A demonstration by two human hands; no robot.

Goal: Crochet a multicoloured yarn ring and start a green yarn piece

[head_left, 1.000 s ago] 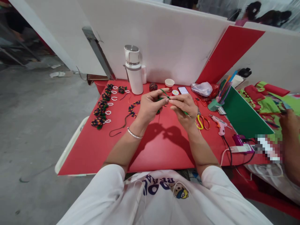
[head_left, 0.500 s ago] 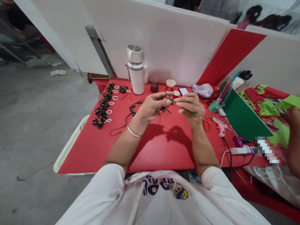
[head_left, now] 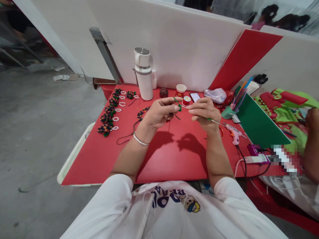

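Between thumb and fingers my left hand (head_left: 160,113) pinches a small piece of green yarn (head_left: 179,107), with a strand looped up over the index finger. My right hand (head_left: 205,113) grips a thin metal crochet hook (head_left: 216,121) with a green part on its shaft. The hook's tip points left and meets the green yarn. A dark yarn end hangs below my left fingers. Under that forearm lies a dark, multicoloured knitted strip (head_left: 142,114) with a loose cord. Both hands are above the red tabletop (head_left: 164,156).
Dark pompom-like pieces with bead loops (head_left: 106,128) line the left side. Behind stand a white flask (head_left: 145,83), yarn ball (head_left: 163,93), paper cup (head_left: 181,89), red spool (head_left: 186,100) and phone (head_left: 194,97). A glue gun (head_left: 234,133) and pen holder (head_left: 227,113) are right; another person's arm (head_left: 311,146) is beyond.
My right hand has shifted slightly right, and the hook with it. The green yarn and left fingertips moved a little left. The other person's arm at right has drawn back.
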